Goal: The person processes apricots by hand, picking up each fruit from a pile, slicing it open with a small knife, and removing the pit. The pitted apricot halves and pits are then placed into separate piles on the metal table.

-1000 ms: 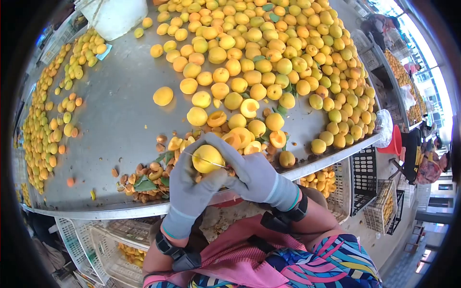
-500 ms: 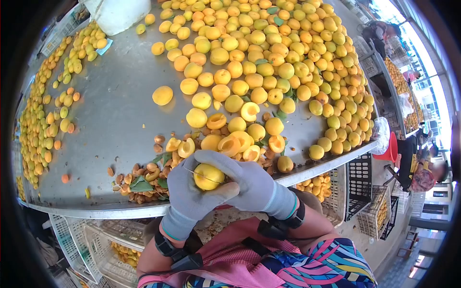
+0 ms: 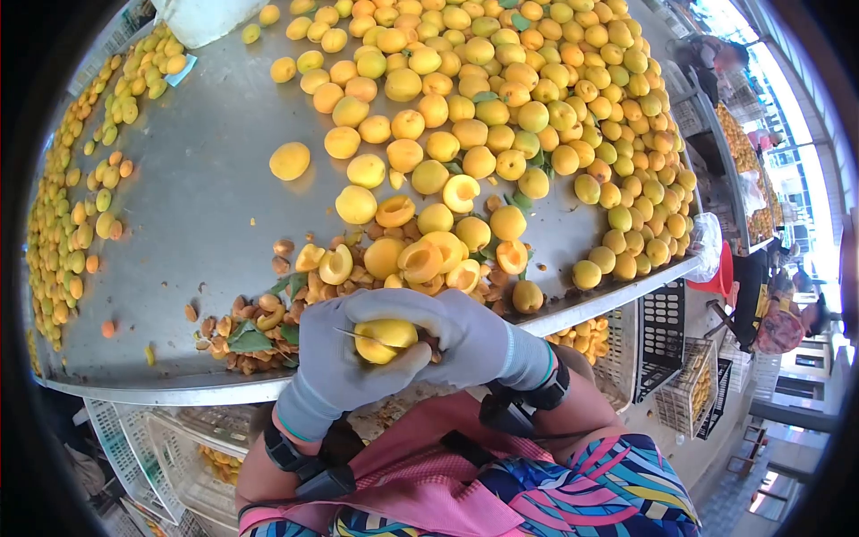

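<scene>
A yellow apricot [image 3: 385, 340] is held between both gloved hands just over the table's front edge. My left hand [image 3: 333, 358], in a grey glove, wraps round its left side. My right hand [image 3: 456, 336], also gloved, presses on it from the right with the fingers curled over the top. A thin, dark line, perhaps a blade or wire, crosses the fruit; its ends are hidden. Just beyond the hands lie halved apricots [image 3: 420, 261]. Brown pits [image 3: 242, 336] with green leaves are heaped left of them.
Whole apricots [image 3: 501, 98] cover much of the metal table [image 3: 206, 179], with more along its left side. A white container [image 3: 206, 18] stands at the back left. Crates [image 3: 689, 385] and a red bucket [image 3: 716, 273] are at right, near other people.
The view has shifted slightly, so the table's contents appear further left. Both hands still hold the apricot, and the right fingers have shifted a little around it. The line across the fruit is tilted differently.
</scene>
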Tool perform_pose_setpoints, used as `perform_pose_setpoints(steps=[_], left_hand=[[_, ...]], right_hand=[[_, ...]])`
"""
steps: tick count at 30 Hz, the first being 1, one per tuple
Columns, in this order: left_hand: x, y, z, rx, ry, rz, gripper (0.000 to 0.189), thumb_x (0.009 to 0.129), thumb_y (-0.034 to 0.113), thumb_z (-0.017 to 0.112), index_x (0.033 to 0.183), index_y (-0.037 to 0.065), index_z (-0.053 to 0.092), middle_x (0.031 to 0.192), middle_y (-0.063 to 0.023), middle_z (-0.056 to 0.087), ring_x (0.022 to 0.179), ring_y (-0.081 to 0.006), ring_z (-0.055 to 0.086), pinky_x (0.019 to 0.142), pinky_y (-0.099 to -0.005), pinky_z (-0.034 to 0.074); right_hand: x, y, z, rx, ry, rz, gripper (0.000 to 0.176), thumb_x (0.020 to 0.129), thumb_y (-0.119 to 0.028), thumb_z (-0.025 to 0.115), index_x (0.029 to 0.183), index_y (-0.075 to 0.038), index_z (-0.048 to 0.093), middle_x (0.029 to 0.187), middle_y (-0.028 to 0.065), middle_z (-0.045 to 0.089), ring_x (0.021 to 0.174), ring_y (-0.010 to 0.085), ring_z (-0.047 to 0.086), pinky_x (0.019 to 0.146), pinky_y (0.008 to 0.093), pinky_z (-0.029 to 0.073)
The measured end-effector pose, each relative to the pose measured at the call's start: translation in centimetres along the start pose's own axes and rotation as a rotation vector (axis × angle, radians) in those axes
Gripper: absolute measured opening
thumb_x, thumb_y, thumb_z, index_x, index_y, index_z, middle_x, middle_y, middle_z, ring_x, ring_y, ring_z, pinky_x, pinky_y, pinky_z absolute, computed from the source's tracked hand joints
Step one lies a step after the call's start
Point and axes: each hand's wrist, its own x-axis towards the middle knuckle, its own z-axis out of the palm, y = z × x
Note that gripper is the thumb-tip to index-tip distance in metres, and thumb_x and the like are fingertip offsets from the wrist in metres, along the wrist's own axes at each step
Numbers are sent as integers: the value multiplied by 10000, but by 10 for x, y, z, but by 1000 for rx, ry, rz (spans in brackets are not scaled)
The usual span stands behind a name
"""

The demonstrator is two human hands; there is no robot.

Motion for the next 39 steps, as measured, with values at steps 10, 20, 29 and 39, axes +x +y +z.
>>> perform_pose_setpoints(steps=[10,20,29,39], left_hand=[[-4,-1,2,-178,-46,-127,269,730,46,687,994,22,643,895,-65,680,816,-122,633,770,-262,494],[-16,8,4,-212,-37,-340,233,794,58,673,1012,-5,622,828,-28,658,748,-90,602,680,-248,499],[-17,5,1,-447,-119,-575,223,851,95,650,1047,-5,614,882,4,631,768,-39,554,660,-203,453],[-21,-17,12,-115,22,-495,301,847,84,662,1114,-4,553,1048,-32,589,925,-70,544,765,-241,468]], right_hand=[[-3,-2,-3,-14,-19,110,710,719,-209,748,1344,-150,416,1265,97,545,880,350,627,743,380,506],[-3,-5,-3,-113,-12,88,666,684,-201,767,1268,-143,452,1134,97,592,875,360,623,730,398,502],[-4,-6,-9,-98,-103,230,634,686,-155,734,1248,-130,441,974,144,635,846,340,641,706,396,506],[-2,-4,-12,-51,13,286,561,745,-209,698,1244,-110,462,950,181,636,875,353,633,747,392,501]])
